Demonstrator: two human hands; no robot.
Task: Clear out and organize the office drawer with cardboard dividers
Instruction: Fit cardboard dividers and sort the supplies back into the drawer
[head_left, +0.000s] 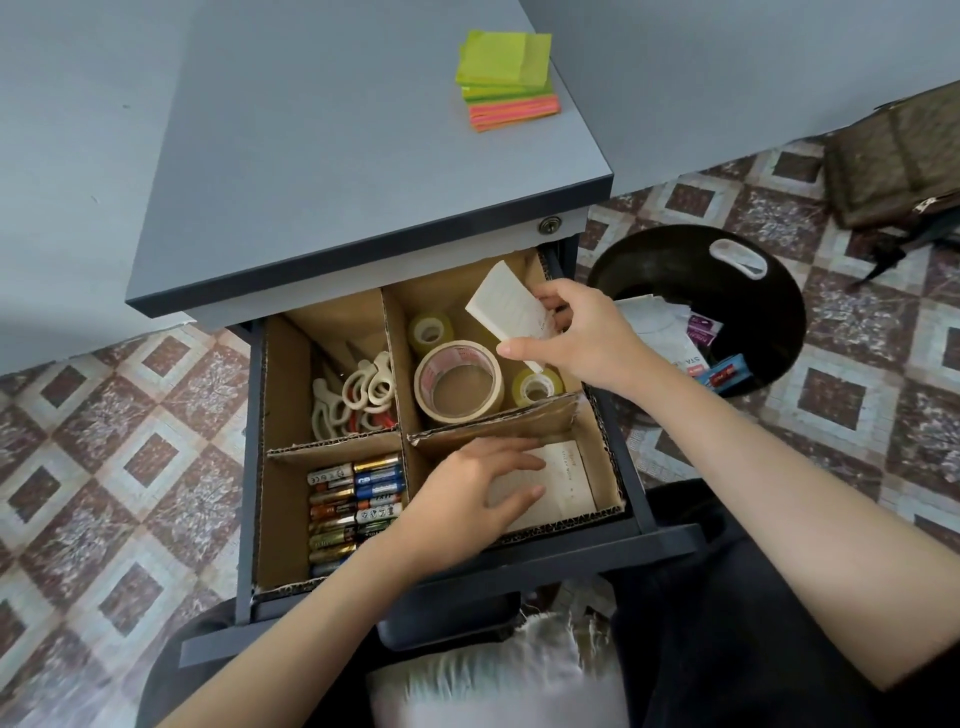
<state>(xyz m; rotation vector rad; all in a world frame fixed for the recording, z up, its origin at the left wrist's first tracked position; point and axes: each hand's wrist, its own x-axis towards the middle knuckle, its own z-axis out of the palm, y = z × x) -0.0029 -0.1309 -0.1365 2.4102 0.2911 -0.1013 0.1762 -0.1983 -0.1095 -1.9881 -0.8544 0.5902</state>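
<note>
The open drawer (670, 540) is split by cardboard dividers (395, 364) into four compartments. Scissors (358, 395) lie at the back left and batteries (353, 509) at the front left. Tape rolls (460, 382) fill the back right. White paper pads (569, 478) lie in the front right compartment. My left hand (478, 488) rests flat on those pads with straight fingers. Above the tape compartment, my right hand (576, 332) pinches a small white paper stack (511, 306), tilted.
A pile of green and pink sticky notes (506, 78) lies on the grey cabinet top (337, 156). A black bin (769, 291) with discarded papers stands on the patterned floor to the right. A brown bag (893, 161) sits at the far right.
</note>
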